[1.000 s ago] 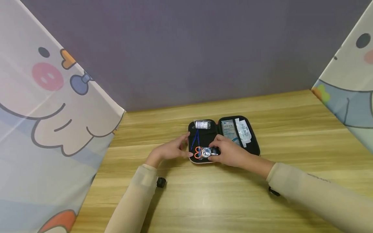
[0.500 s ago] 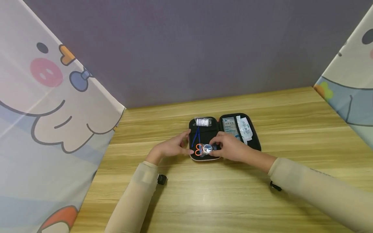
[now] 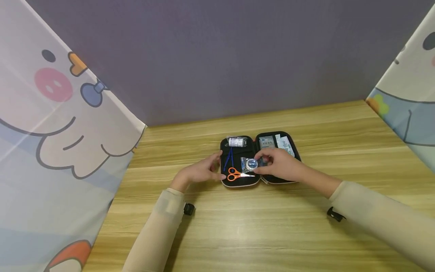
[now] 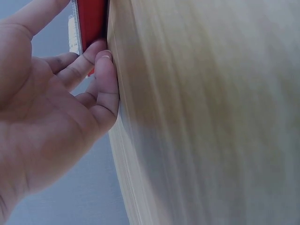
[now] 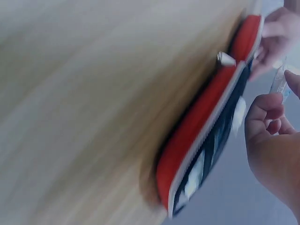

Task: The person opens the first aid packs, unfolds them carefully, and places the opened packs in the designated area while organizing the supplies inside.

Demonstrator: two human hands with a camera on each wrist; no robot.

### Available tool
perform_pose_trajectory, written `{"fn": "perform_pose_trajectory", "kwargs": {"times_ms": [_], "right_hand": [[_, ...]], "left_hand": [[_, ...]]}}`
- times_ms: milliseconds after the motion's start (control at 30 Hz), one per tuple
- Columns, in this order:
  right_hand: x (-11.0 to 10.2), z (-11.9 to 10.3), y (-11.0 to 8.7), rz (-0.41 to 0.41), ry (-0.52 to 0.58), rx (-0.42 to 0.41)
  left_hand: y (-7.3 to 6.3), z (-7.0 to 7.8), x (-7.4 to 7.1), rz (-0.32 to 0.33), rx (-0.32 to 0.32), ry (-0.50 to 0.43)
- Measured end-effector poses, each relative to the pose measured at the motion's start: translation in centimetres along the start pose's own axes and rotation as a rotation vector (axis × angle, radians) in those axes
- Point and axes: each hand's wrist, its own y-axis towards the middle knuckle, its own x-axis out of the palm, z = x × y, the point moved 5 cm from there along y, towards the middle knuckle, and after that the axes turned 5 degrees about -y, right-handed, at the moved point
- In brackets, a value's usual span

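Observation:
A black zip case [image 3: 240, 185] with red sides lies opened flat, its two halves side by side. At its left edge my left hand [image 3: 200, 170] holds the case, thumb at the near corner and fingers along the side; in the left wrist view those fingers [image 4: 107, 77] are bent against the red wall. My right hand [image 3: 283, 165] pinches a clear packet with a round white roll [image 3: 252, 164], raised over the middle of the case. Orange-handled scissors [image 3: 234, 174], blue tweezers [image 3: 227, 160] and a wrapped white roll [image 3: 236, 142] lie in the left half.
Flat packets [image 3: 267, 142] and a white sachet [image 3: 286, 145] sit under a strap in the case's right half. A metal zip pull [image 5: 226, 59] sticks out near the hinge. Behind the wooden table [image 3: 238, 226] rises a grey wall [image 3: 238, 60].
My right hand has lifted the packet with the roll off the scissors and moved right, so the scissor blades now show. My left hand stays at the case's edge.

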Motion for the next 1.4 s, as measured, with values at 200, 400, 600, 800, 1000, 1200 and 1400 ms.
{"fn": "perform_pose_trajectory", "kwargs": {"times_ms": [200, 400, 600, 800, 1000, 1200, 1400], "right_hand": [[-3.8, 2.2, -1.6, 0.016, -0.024, 0.068], [-6.7, 4.9, -3.9, 0.011, -0.159, 0.108], [-8.0, 6.6, -5.7, 0.034, -0.304, 0.04], [-7.7, 6.9, -5.8, 0.043, -0.381, -0.002], [-6.7, 7.1, -5.5, -0.004, -0.345, 0.019], [-5.4, 7.2, -4.9, -0.051, -0.233, 0.061], [-4.6, 7.4, -4.6, -0.064, -0.204, 0.082]], "left_hand": [[0.2, -0.3, 0.0, 0.0, 0.002, 0.002], [0.3, -0.5, -0.1, -0.004, 0.007, 0.007], [0.3, -0.3, -0.4, -0.004, 0.013, 0.014], [0.3, -0.4, -0.4, -0.007, 0.014, 0.004], [0.3, -0.4, -0.2, -0.01, 0.005, -0.008], [0.3, -0.6, -0.3, -0.006, 0.005, -0.009], [0.4, -0.6, -0.2, -0.007, 0.009, -0.016]]}}
